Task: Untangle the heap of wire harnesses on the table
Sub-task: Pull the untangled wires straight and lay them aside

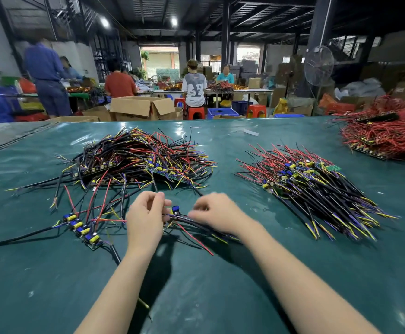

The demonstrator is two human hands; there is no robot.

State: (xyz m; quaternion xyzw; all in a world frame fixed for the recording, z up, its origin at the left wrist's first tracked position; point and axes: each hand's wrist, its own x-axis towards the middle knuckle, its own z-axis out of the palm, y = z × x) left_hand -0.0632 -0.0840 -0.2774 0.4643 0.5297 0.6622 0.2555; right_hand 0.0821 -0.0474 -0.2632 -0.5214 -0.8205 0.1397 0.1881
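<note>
A tangled heap of wire harnesses (136,160), black, red and yellow wires with small circuit boards, lies at the table's middle left. My left hand (146,220) and my right hand (217,213) both grip one harness (176,214) with a blue component, just in front of the heap. Its black and red wires trail under my right wrist. A strip of joined boards with yellow and blue parts (82,229) lies to the left of my left hand, with wires spread out from it.
A sorted pile of harnesses (317,186) lies aligned at the right. A red-wired pile (387,136) sits at the far right corner. The green table cover (196,285) spreads in front. Behind the table stand cardboard boxes (139,107), stools, a fan and several seated or standing persons.
</note>
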